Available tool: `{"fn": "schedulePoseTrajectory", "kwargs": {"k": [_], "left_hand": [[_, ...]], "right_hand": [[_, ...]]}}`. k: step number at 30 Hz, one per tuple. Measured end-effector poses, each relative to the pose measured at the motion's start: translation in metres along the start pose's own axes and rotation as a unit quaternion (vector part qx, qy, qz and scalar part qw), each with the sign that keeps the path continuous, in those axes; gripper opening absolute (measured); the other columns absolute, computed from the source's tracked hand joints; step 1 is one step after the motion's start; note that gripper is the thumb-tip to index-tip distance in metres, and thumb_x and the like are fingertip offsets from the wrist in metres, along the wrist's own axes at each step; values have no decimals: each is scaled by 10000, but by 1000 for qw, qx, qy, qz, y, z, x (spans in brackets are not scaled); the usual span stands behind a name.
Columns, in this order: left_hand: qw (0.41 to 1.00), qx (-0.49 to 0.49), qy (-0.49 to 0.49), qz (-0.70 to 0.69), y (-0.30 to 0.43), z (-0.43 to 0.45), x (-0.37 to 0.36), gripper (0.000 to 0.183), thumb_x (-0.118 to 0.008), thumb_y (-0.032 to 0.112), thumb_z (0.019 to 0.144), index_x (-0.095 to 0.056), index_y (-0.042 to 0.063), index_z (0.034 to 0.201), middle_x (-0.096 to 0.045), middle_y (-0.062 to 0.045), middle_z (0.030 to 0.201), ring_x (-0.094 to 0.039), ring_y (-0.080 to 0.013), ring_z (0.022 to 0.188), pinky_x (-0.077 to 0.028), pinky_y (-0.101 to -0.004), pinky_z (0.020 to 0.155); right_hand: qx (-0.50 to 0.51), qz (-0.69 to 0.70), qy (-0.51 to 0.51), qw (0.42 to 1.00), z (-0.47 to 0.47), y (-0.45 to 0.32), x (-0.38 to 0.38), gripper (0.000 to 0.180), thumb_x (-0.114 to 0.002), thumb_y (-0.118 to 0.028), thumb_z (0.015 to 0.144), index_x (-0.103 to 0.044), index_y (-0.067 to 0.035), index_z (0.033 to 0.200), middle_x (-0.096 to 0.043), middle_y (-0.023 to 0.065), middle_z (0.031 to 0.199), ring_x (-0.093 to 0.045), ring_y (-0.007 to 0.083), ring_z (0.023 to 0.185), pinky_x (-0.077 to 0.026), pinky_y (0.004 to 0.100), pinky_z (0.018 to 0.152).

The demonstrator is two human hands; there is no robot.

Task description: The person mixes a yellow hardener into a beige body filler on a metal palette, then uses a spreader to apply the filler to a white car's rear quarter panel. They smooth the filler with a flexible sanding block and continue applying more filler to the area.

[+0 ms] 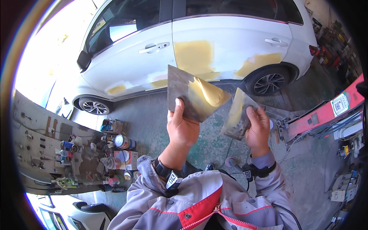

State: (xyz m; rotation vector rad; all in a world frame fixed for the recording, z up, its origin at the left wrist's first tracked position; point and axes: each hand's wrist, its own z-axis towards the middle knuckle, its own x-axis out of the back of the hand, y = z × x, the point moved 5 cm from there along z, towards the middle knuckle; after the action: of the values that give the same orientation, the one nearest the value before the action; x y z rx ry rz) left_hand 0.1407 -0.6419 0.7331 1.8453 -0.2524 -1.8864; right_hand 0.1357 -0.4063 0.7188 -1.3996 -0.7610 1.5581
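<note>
In my left hand (183, 126) is a broad flat metal spreader (179, 89), its thumb on top, with a glossy mound of yellow body filler (211, 93) toward the right corner. My right hand (258, 128) grips a smaller flat spreader (237, 118) smeared with yellow filler. The two blades are close together, tips pointing up. Beyond them stands a white car (230, 34) with dull yellow filler patches on its rear door (194, 56), lower front door and rear wheel arch (258, 63).
Left, a workbench (86, 161) holds cans, bottles and a cardboard box (130, 159). A red beam (322, 115) with cables rises at right. A round-headed sander (231, 162) with a hose is near my feet. Another white vehicle (72, 214) stands at lower left.
</note>
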Motion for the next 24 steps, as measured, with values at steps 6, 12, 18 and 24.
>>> {"fn": "schedulePoseTrajectory", "kwargs": {"k": [6,12,18,24], "left_hand": [[993,41,-93,64,-30,-16,2,307,-495,181,1094,-570,67,1368,-640,-94,1356,-616,-251,1261,-490,-448,1085],[878,-3,-233,419,-44,-34,3,251,-611,150,1046,-696,23,1245,-719,-39,996,-651,-169,846,-528,-316,770],[950,68,-114,283,-27,-26,18,188,-633,126,1033,-694,2,1161,-721,-36,1019,-656,-129,897,-535,-311,797],[989,9,-46,140,-19,-7,13,199,-609,99,1036,-644,12,1211,-711,-71,1141,-675,-168,1031,-532,-337,930]], "right_hand": [[14,80,53,995,6,25,-7,192,-632,-159,1034,-667,-13,1155,-713,45,1126,-633,99,1024,-468,266,925],[105,85,76,988,8,-1,-7,206,-620,-175,1045,-652,-27,1184,-704,46,1155,-639,123,1043,-468,273,941],[171,206,115,957,9,-44,3,392,-531,-265,1076,-564,-30,1388,-626,92,1379,-594,223,1263,-454,425,1083],[104,-21,-48,993,-13,-29,-24,281,-618,-136,1035,-678,44,1242,-729,82,1043,-658,113,815,-509,248,733]]}}
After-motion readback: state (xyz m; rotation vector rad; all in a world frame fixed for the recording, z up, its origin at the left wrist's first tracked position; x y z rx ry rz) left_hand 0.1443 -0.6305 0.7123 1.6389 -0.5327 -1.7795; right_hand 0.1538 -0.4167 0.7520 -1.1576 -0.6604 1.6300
